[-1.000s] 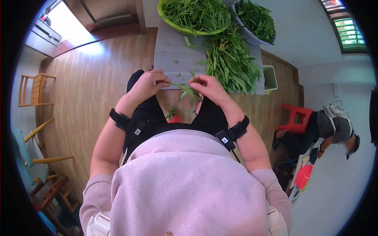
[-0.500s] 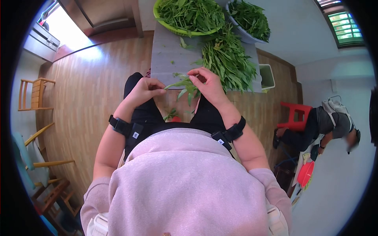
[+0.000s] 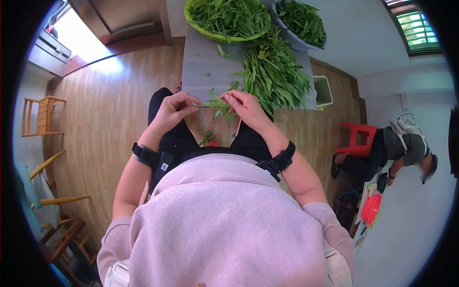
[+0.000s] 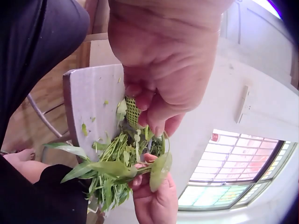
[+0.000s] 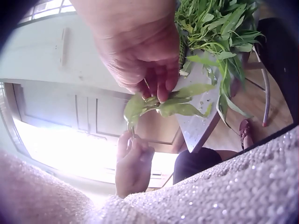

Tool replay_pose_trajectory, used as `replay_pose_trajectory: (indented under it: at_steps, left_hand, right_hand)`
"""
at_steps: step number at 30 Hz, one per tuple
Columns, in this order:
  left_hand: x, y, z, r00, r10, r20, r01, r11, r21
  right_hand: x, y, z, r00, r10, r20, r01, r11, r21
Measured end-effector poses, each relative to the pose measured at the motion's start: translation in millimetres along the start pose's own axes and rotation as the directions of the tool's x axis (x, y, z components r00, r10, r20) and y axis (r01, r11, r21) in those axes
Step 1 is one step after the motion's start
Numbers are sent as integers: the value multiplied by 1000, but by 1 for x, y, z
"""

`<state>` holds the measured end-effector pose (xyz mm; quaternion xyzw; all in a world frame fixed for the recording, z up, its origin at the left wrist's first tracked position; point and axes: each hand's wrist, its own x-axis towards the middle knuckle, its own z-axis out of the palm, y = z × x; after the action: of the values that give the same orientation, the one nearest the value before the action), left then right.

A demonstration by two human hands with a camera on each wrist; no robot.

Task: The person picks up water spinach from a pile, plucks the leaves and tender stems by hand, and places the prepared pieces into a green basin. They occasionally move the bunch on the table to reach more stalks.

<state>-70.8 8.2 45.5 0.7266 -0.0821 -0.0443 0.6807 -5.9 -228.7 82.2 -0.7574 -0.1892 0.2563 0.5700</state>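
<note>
Over the lap, just before the table's near edge, both hands hold one sprig of leafy greens (image 3: 219, 106) with long narrow leaves. My left hand (image 3: 173, 111) pinches the thin stem end between thumb and fingers. At the leafy part, my right hand (image 3: 249, 111) pinches with thumb and fingertips. Seen from the left wrist, broad pale-green leaves (image 4: 112, 169) spread beside the right hand (image 4: 156, 200). In the right wrist view the leaves (image 5: 184, 108) stick out past the right fingers, with the left hand (image 5: 133, 165) below. A big pile of similar greens (image 3: 275, 79) lies beyond the right hand.
On the grey table (image 3: 205, 71) lie leaf scraps. At its far end stand a yellow-green basket (image 3: 205, 33) and a pale basin (image 3: 295, 44), both heaped with greens. A pale bin (image 3: 323, 91) stands right of the table. Farther right, a person (image 3: 406, 143) sits by a red stool (image 3: 351, 138).
Compared with half a second ago, the right hand has shifted left and slightly toward the body along the sprig. The left hand keeps its pinch on the stem. The head view has shifted slightly.
</note>
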Motion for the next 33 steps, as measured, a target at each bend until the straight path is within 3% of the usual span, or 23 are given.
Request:
replay_pose_trajectory:
  at_steps: [7,9,15,19,21,24,28,33]
  left_hand:
    - [-3,5,1,1000,-2,-7,2,999,-43]
    - [-3,3,1,1000,1,-1,-1,998,-67]
    - [-1,-2,0,999,-44,20,47,982,-181]
    - [-2,-5,2,994,-97,44,104,966,-237]
    - [-2,-4,4,994,-102,31,106,961,-255]
    - [-4,-2,6,992,-129,17,128,949,-287]
    - [-3,-12,4,987,-162,15,159,939,-304]
    - [-2,-11,8,982,-186,18,182,934,-306]
  right_hand:
    - [-7,-10,1,998,-28,63,28,1000,-5]
    - [-9,-8,0,991,-59,121,68,995,-71]
    - [-9,-7,-2,980,-162,112,180,968,-174]
    - [-8,-6,-2,984,-146,100,161,972,-171]
    - [-9,-7,-2,994,-15,111,27,994,-109]
    - [-8,0,-2,990,19,140,-14,999,-36]
    - [-7,7,-1,989,-26,144,33,998,-48]
    - [-2,11,-2,998,-58,29,63,981,-183]
